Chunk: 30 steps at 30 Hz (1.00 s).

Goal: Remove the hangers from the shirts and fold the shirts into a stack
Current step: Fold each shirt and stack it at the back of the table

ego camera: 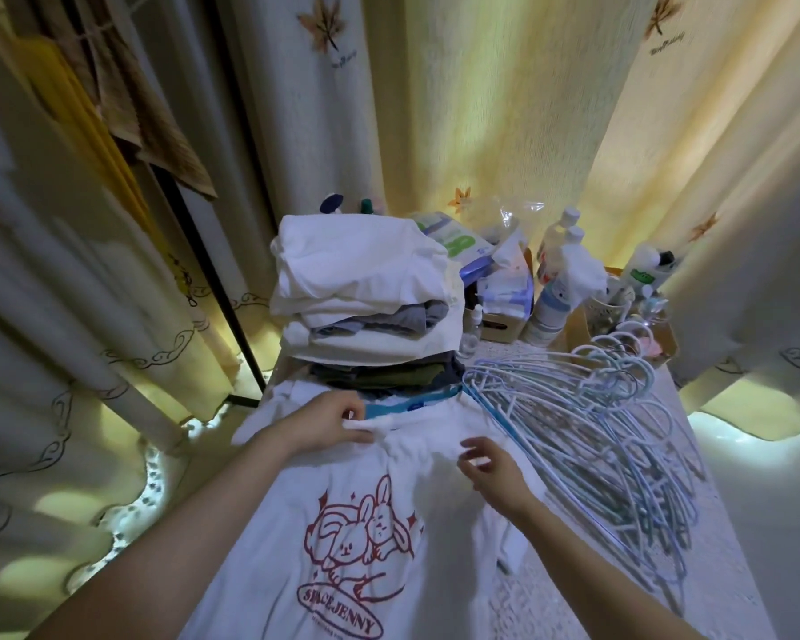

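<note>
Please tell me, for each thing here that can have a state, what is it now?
rabbit-print shirt: spread flat, print up, not yet folded.
left hand: pinches the shirt's fabric near the collar.
right hand: fingers relaxed, above the shirt, holding nothing.
folded stack: folded clothes, piled behind the shirt.
hangers: empty, heaped right of the shirt.
bottles: upright, caps on.

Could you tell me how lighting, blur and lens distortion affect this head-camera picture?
Head view: warm yellow light glows through the curtains, whose folds bow outward from wide-angle distortion; the right hand and hanger pile look softly blurred; the white shirt near its collar is washed out.
</note>
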### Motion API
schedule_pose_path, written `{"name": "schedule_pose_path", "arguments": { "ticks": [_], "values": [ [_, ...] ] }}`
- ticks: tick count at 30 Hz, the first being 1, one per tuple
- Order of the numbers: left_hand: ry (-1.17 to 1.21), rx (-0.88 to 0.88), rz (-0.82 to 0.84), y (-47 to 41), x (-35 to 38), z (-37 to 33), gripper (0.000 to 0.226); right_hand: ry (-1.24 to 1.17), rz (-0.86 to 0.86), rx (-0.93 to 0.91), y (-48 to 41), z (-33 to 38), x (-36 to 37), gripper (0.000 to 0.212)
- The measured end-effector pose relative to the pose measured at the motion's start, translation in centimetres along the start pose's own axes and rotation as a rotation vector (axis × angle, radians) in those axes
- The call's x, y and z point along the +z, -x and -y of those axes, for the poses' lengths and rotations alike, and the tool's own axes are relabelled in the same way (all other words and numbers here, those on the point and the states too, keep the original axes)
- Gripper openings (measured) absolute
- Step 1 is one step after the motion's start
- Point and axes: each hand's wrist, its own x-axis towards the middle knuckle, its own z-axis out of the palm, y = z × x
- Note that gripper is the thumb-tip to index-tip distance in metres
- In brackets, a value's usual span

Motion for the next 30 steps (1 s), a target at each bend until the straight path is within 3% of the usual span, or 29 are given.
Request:
{"name": "schedule_pose_path", "arguments": {
  "ticks": [2,4,7,9,13,18,21,24,27,30],
  "values": [
    [0.034,0.087,-0.033,0.6,0.0,-0.9,0.032,0.141,0.039,-0.308,0.0,2.8,0.5,0.055],
    [0.100,0.119,-0.038,1.5,-0.4,-1.8,0.031,0.239,0.154,-0.531,0.2,6.0,1.3,0.067],
    [0.116,0.111,-0.018,2.9,-1.9,-2.9,0.030,0.333,0.231,-0.685,0.1,9.9,2.4,0.041],
    [0.103,0.079,-0.010,3.9,-3.0,-3.4,0.025,0.337,0.271,-0.705,-0.1,11.3,2.5,0.014],
    [0.121,0.019,-0.060,5.9,-5.3,-4.7,0.019,0.479,0.375,-0.710,-0.8,11.7,1.8,0.042],
    [0.247,-0.029,-0.355,9.0,-10.5,-6.8,0.018,0.562,0.338,-0.637,-1.3,11.2,-5.3,0.044],
    [0.258,-0.014,-0.388,10.8,-12.5,-7.9,0.016,0.580,0.288,-0.562,0.1,11.9,-10.5,0.050],
    [0.243,0.006,-0.412,11.8,-13.5,-8.4,0.022,0.460,0.314,-0.592,2.8,13.1,-13.8,0.051],
    [0.286,0.051,-0.501,12.3,-14.2,-8.6,0.008,0.225,0.166,-0.692,5.3,13.9,-14.5,0.043],
    [0.386,0.088,-0.595,12.7,-15.0,-8.9,0.019,-0.085,0.029,-0.669,6.8,14.6,-14.1,0.032]
  ]
}}
